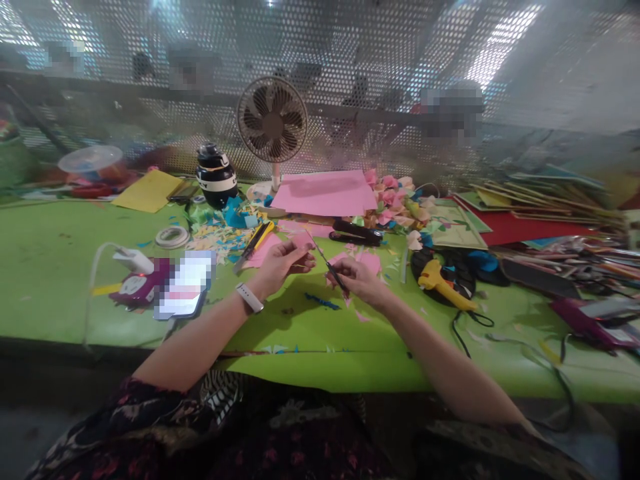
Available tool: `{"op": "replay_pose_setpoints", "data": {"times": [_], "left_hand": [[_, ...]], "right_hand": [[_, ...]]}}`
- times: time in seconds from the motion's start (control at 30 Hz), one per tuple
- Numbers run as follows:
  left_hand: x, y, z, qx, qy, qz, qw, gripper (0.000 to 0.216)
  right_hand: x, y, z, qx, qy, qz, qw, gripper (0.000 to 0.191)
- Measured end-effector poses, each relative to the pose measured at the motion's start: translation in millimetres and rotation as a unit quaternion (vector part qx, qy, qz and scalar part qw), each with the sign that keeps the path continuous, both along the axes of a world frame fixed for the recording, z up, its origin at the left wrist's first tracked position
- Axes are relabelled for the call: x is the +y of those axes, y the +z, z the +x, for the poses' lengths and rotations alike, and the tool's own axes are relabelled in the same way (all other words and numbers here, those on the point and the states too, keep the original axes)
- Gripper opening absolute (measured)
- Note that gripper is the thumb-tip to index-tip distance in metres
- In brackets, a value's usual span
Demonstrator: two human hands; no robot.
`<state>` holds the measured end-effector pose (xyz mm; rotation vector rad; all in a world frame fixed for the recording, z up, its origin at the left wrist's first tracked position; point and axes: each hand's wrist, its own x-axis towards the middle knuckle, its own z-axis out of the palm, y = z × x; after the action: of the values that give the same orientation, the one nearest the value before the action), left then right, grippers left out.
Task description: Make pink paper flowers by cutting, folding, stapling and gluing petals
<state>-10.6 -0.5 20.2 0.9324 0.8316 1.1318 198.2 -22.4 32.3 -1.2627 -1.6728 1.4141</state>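
My left hand [281, 265] is closed in a pinch, with a small piece of pink paper [302, 240] at its fingertips; the fingers partly hide it. Facing it, my right hand [361, 280] grips a pair of scissors [326, 261], blades pointing up and left towards the paper. Pink paper scraps [367, 261] lie just behind my right hand. Below the scissors, on the green table [280, 327], is a dark blue twisted strip [321, 301]. A yellow and black cutter knife [256, 241] rests beyond my left hand.
A black stapler [356, 233], pink sheets [325, 193] and folded paper flowers [393, 199] lie behind my hands. On the right is a yellow glue gun [445, 285] with its cord. To the left are a phone [186, 285], tape roll [173, 237], black bottle [217, 177] and fan [273, 123].
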Motion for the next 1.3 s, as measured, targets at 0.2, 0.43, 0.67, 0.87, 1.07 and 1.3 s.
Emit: {"op": "replay_pose_setpoints", "data": {"times": [0.2,0.43,0.67,0.87,1.07,1.3], "left_hand": [[-0.6,-0.1,0.1,0.007,0.003,-0.004,1.000,0.028],[2.1,-4.9,-1.4,-0.002,-0.004,0.003,1.000,0.032],[2.8,-5.1,-0.9,-0.017,0.000,-0.002,1.000,0.032],[1.5,-1.3,0.6,-0.015,0.036,-0.012,0.999,0.037],[1.3,-1.0,0.6,0.020,0.038,0.015,0.999,0.046],[0.8,-3.0,0.4,0.046,0.023,0.031,0.998,0.047]], "right_hand": [[-1.2,1.6,-1.0,-0.017,-0.002,0.004,1.000,0.061],[-2.3,3.5,-0.4,-0.021,0.005,0.024,0.999,0.056],[-2.3,2.5,-1.2,-0.023,-0.005,0.019,1.000,0.055],[-5.5,10.0,-2.1,-0.026,-0.015,0.009,1.000,0.056],[-6.1,10.7,-1.7,-0.021,-0.024,0.001,1.000,0.057],[-5.0,9.7,-0.4,-0.017,-0.019,0.008,1.000,0.057]]}}
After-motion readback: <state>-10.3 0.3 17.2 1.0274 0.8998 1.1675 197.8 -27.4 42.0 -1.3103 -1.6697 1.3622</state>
